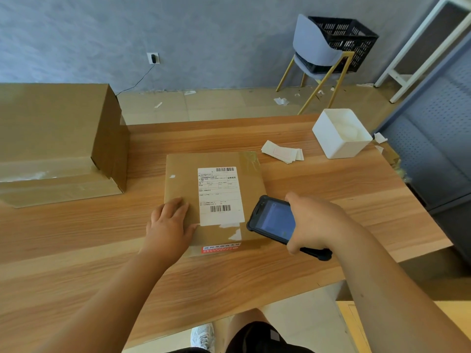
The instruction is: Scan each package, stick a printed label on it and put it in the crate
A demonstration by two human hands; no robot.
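Package (182,180): flat brown cardboard parcel, lying face up on the wooden table (102,238), just in front of the person and well apart from the black crate (354,39), which sits on a chair (313,44) across the floor.

Orientation: long axis runs from the near edge away from the person, turned very slightly. The white shipping label (220,196) follows the same axis and reads upright from the person's side, with one barcode at its far end and one at its near end. A red printed strip faces the person on the near side wall.

Left hand (168,222): fingers straight and flat, pressing on the near left corner of the package, probably to keep it from sliding and to leave the label uncovered.

Right hand (313,222): fingers and thumb curled round a black handheld scanner (272,220), screen up, held over the near right corner with its head towards the lower barcode. Judged step: scanning.

Also present: loose label slips (283,151) and a white box (339,138) at the far right, within reach for the sticking step; a large open carton (56,133) at far left.
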